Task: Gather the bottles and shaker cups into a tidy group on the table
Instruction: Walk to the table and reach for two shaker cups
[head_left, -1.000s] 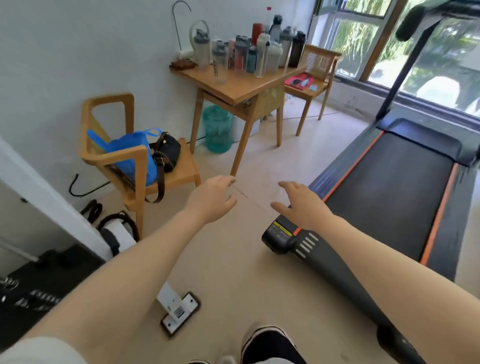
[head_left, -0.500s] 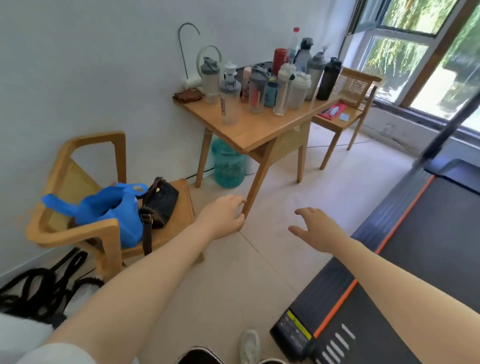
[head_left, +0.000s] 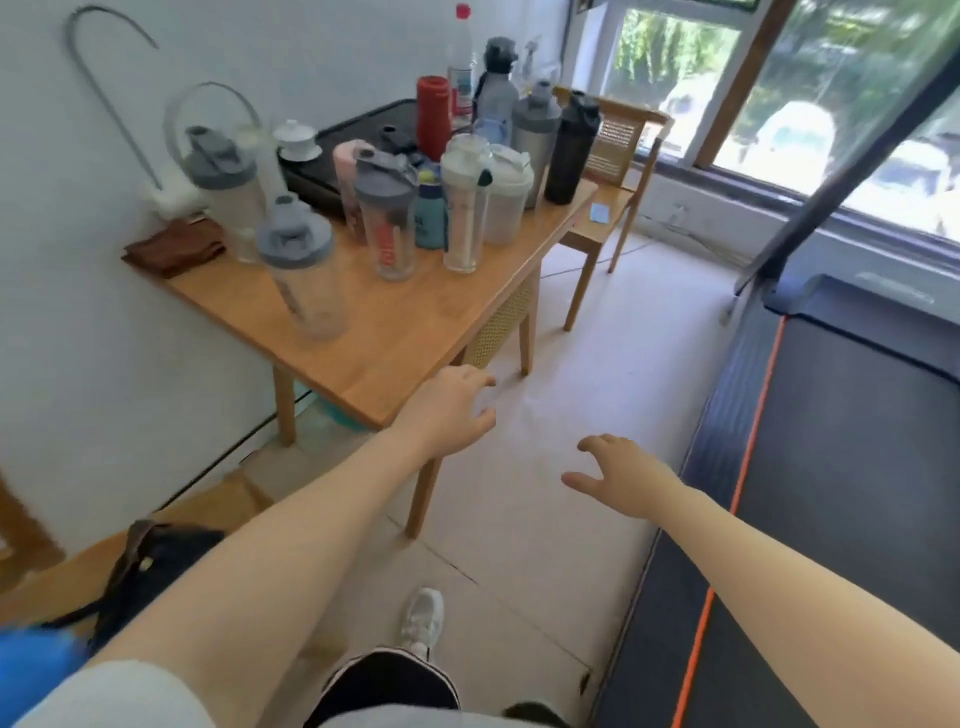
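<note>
The bottles and shaker cups stood mostly clustered toward the back of the wooden bench (head_left: 395, 332), among them a black bottle (head_left: 571, 148) at the right and a red one (head_left: 434, 117) behind. One clear shaker with a grey lid (head_left: 304, 270) stood apart, nearer the front. A brown cloth (head_left: 174, 249) lay at the bench's left edge. Both hands were empty with fingers spread, the left hand (head_left: 449, 410) just off the bench's near corner, the right hand (head_left: 621, 475) over the floor beside a treadmill (head_left: 841, 467).
</note>
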